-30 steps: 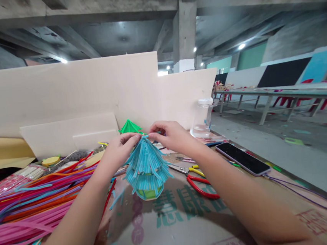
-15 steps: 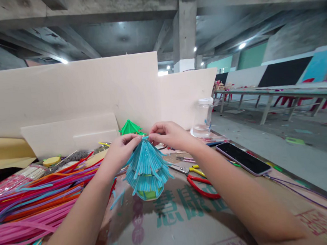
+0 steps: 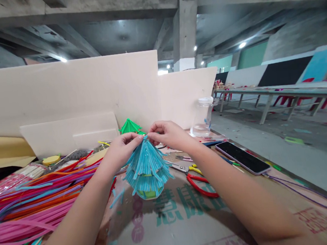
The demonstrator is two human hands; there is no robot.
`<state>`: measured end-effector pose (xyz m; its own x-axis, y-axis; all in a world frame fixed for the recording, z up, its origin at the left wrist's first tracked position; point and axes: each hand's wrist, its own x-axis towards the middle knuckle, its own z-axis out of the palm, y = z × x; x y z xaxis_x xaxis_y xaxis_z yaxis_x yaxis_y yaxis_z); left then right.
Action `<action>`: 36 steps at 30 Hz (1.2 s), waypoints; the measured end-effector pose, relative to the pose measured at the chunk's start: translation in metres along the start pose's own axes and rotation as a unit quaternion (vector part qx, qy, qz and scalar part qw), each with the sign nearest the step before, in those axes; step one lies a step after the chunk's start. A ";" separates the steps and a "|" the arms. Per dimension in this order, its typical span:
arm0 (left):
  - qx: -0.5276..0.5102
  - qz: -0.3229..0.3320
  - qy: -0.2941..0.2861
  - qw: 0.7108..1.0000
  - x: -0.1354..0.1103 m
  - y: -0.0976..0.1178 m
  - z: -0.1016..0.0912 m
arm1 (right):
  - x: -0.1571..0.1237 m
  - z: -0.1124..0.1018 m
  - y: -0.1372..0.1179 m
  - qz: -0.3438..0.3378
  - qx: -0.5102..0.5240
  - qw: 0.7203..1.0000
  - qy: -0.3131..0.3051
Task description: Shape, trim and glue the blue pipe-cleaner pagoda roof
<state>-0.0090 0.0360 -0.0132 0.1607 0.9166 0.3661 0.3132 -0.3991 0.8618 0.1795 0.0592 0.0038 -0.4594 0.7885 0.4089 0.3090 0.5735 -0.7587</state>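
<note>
Concrete-beamed workshop, printed cardboard (image 3: 126,243) covering tabletop. At left, heap of pipe cleaners (image 3: 42,217). Left hand (image 3: 123,145) pinches peak of blue tiered-roof model (image 3: 147,164), upright between hands, contact with cardboard unclear. Right hand (image 3: 169,134) pinches peak from other side (which strand each grips, too small to tell). Step looks like close finishing at tip; next move probably calls for light, steady fingers. Green lettering (image 3: 168,206) seems to read 慧康, rest partly hidden. Rightward: red-handled scissors (image 3: 199,189), smartphone (image 3: 243,157), red stamp (image 3: 317,219), illegible.
</note>
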 end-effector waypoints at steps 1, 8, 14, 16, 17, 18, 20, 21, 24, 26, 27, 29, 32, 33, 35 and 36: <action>0.001 -0.001 -0.002 1.000 0.000 0.001 0.000 | 0.000 0.001 0.000 0.006 0.005 1.000 0.003; -0.033 -0.011 -0.050 0.998 0.000 -0.005 -0.015 | 0.004 0.012 0.010 -0.033 -0.008 0.995 0.099; -0.161 -0.062 -0.069 0.983 0.003 -0.012 -0.022 | 0.002 0.015 0.007 -0.081 -0.134 0.980 0.122; -0.177 -0.065 -0.048 0.981 0.003 -0.013 -0.022 | 0.001 0.015 0.006 -0.111 -0.182 0.966 0.146; -0.172 -0.060 -0.049 0.982 0.003 -0.014 -0.022 | 0.001 0.014 0.005 -0.121 -0.198 0.961 0.152; -0.158 -0.051 -0.060 0.984 0.003 -0.014 -0.022 | 0.000 0.013 0.005 -0.127 -0.203 0.959 0.153; -0.117 -0.024 -0.095 0.988 0.001 -0.012 -0.025 | 0.000 0.011 0.004 -0.128 -0.193 0.963 0.139; -0.096 -0.008 -0.109 0.989 0.000 -0.011 -0.027 | 0.000 0.010 0.004 -0.127 -0.184 0.966 0.129; -0.056 0.018 -0.123 0.991 -0.002 -0.007 -0.030 | 0.000 0.005 0.004 -0.125 -0.163 0.974 0.094; -0.046 0.019 -0.119 0.992 -0.002 -0.005 -0.030 | 0.000 0.003 0.005 -0.112 -0.148 0.981 0.059; -0.041 0.018 -0.118 0.992 -0.002 -0.005 -0.029 | -0.001 0.002 0.005 -0.102 -0.142 0.984 0.042; -0.030 0.020 -0.118 0.992 -0.001 -0.006 -0.027 | -0.002 0.000 0.006 -0.085 -0.141 0.986 0.020; -0.013 0.026 -0.109 0.994 0.000 -0.007 -0.024 | -0.005 -0.005 0.004 -0.087 -0.172 0.981 0.020; -0.011 0.027 -0.106 0.994 0.000 -0.007 -0.024 | -0.006 -0.007 0.002 -0.088 -0.182 0.979 0.021; -0.011 0.027 -0.105 0.994 0.000 -0.006 -0.023 | -0.009 -0.009 -0.002 -0.076 -0.185 0.980 0.010; -0.010 0.027 -0.106 0.994 0.000 -0.006 -0.022 | -0.010 -0.010 -0.003 -0.064 -0.179 0.982 -0.003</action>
<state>-0.0315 0.0389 -0.0104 0.3701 0.8678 0.3316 0.2802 -0.4446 0.8507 0.1912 0.0517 0.0071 -0.5189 0.7035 0.4856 0.5209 0.7106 -0.4729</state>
